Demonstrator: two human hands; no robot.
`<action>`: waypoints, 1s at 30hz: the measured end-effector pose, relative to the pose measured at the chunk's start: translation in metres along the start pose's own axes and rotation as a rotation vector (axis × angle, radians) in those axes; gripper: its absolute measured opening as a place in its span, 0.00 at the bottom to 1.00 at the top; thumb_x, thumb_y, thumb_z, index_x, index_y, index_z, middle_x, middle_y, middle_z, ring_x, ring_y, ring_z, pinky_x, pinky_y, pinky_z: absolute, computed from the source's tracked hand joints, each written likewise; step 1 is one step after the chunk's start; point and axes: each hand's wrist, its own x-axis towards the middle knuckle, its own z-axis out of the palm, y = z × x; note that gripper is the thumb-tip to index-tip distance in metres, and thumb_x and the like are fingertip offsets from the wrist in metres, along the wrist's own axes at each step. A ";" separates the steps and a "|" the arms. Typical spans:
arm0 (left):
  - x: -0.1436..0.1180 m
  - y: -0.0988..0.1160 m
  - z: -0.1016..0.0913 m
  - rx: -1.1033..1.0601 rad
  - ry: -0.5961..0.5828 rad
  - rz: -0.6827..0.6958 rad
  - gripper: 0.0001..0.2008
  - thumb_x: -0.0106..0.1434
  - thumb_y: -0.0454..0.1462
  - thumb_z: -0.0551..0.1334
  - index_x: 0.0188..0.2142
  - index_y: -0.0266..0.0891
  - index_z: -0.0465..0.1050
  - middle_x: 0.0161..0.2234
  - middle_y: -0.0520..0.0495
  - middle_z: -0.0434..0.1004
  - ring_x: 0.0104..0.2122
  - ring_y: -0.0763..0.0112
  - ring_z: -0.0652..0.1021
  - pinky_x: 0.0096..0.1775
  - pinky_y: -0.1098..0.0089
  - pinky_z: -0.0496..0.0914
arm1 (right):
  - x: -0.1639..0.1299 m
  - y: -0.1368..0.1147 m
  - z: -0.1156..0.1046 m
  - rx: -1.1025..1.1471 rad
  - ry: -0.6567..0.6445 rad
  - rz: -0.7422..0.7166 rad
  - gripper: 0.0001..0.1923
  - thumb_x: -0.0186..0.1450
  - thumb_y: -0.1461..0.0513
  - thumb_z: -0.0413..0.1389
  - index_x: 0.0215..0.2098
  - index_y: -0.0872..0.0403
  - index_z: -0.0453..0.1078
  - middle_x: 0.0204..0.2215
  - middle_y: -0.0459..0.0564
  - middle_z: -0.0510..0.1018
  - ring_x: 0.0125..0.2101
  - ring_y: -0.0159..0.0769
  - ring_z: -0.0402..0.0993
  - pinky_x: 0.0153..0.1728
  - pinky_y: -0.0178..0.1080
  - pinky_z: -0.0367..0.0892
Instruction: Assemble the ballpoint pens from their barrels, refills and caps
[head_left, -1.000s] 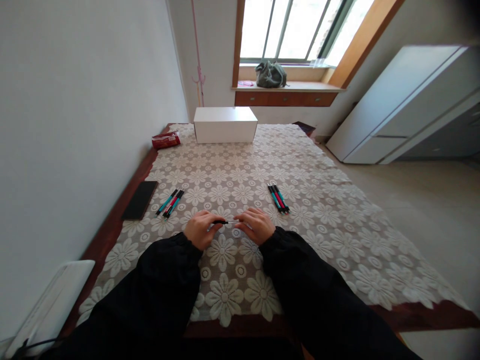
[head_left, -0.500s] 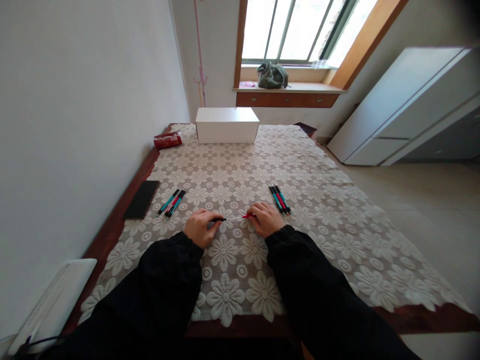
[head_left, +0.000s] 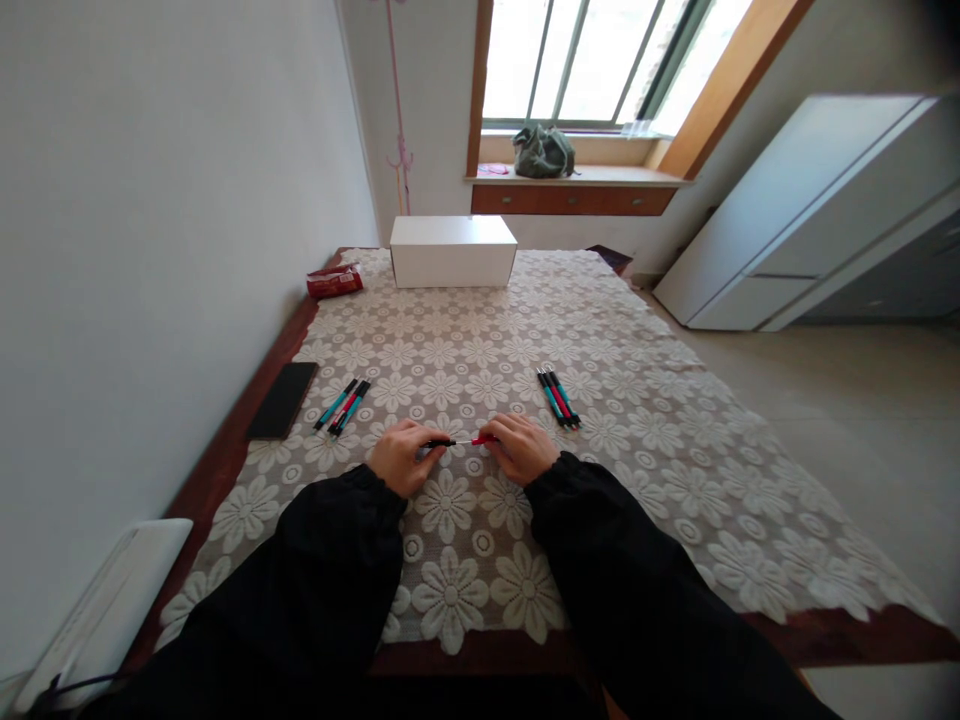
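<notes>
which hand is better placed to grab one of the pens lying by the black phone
Left. The left hand is on the side of the pens by the phone; the right hand is nearer the other pen group.

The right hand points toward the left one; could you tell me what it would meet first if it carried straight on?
Probably the left hand, which holds the other end of the pen that the right hand grips.

White flower-lace tablecloth — teal, red, black pens — white box.

I see a matt lace cloth over the glossy wooden counter; the pens look smooth plastic.
</notes>
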 end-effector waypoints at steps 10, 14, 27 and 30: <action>-0.001 0.000 0.001 -0.038 -0.054 0.095 0.08 0.68 0.39 0.63 0.45 0.45 0.80 0.39 0.49 0.85 0.40 0.64 0.80 0.46 0.62 0.75 | -0.002 -0.010 0.011 0.082 0.010 -0.050 0.07 0.72 0.64 0.51 0.45 0.51 0.70 0.39 0.51 0.77 0.40 0.38 0.75 0.42 0.38 0.68; -0.001 0.001 0.001 -0.034 -0.056 0.112 0.09 0.69 0.39 0.63 0.45 0.45 0.80 0.39 0.49 0.85 0.39 0.64 0.80 0.46 0.62 0.75 | -0.002 -0.011 0.013 0.095 0.013 -0.067 0.08 0.72 0.63 0.50 0.45 0.51 0.70 0.38 0.51 0.76 0.39 0.38 0.75 0.41 0.38 0.68; -0.001 0.001 -0.001 -0.057 -0.027 0.117 0.08 0.69 0.38 0.62 0.44 0.45 0.80 0.39 0.49 0.85 0.40 0.64 0.80 0.45 0.62 0.75 | -0.002 -0.016 0.013 0.100 -0.056 -0.009 0.10 0.75 0.61 0.48 0.47 0.50 0.70 0.38 0.49 0.79 0.35 0.35 0.77 0.37 0.35 0.67; -0.001 0.002 -0.001 -0.043 -0.011 0.082 0.07 0.68 0.38 0.63 0.44 0.45 0.80 0.39 0.49 0.85 0.40 0.64 0.80 0.45 0.63 0.75 | -0.003 -0.016 0.015 0.109 -0.085 0.028 0.08 0.73 0.59 0.53 0.49 0.50 0.69 0.39 0.49 0.80 0.35 0.36 0.77 0.36 0.36 0.67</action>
